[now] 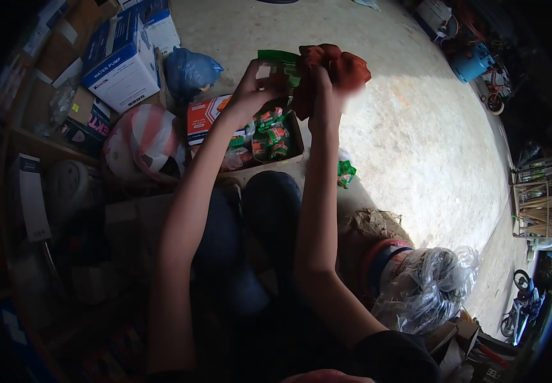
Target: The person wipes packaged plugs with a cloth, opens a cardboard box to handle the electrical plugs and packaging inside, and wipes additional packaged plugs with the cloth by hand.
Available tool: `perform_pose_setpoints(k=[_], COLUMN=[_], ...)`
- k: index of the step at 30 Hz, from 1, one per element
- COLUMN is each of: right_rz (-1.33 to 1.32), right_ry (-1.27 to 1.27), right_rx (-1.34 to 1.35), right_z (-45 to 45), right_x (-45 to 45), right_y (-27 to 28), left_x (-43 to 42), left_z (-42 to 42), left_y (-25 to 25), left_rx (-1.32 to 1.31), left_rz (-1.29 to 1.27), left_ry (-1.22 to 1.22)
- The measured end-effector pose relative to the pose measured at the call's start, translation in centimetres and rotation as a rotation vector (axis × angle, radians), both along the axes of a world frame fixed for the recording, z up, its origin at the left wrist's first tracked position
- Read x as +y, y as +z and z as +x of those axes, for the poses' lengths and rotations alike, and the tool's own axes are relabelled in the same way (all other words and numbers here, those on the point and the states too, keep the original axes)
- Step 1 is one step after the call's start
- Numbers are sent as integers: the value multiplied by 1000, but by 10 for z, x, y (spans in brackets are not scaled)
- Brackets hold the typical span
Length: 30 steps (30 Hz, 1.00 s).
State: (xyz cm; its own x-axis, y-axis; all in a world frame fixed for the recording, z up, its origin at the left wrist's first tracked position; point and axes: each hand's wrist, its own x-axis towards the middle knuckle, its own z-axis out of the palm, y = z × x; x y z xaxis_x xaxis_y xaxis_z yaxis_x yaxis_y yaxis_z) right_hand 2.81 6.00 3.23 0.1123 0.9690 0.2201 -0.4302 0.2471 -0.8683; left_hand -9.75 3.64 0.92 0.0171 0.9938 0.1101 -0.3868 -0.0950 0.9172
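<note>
Both my arms reach forward over an open cardboard box. My left hand is closed on a green and clear plastic packet. My right hand grips a crumpled reddish-brown cloth, held up beside the packet and touching or overlapping its right edge. Below them, the box holds several green and orange packets and a red and white carton. Some of my fingertips are hidden behind the packet and the cloth.
A water pump box and a blue plastic bag stand at the back left, a red and white striped bag nearer. Another green packet lies on the floor. Clear plastic wrapping is at right, a blue gas cylinder farther off.
</note>
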Motion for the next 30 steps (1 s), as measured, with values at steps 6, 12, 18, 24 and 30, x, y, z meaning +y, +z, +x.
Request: perform_pose_setpoints(k=[6,12,18,24,30], right_rz=[71,-212,-128,19,66], right_ry=[-83,-162,149,130,-69], right_rx=[-113,385,667,59,25], right_z=[-5,16,58,-1,1], right_x=[-16,-3,15,-18,-15], right_y=[-30,-49,-72,-34,-30], left_x=[-16,-32,-26,-20,-18], left_z=[9,36,34,37,24], left_y=[3,21,32,34,30], left_rx=[673,880,316,139,-122], left_rz=[300,561,212,163,134], left_ry=[115,158,223,410,314])
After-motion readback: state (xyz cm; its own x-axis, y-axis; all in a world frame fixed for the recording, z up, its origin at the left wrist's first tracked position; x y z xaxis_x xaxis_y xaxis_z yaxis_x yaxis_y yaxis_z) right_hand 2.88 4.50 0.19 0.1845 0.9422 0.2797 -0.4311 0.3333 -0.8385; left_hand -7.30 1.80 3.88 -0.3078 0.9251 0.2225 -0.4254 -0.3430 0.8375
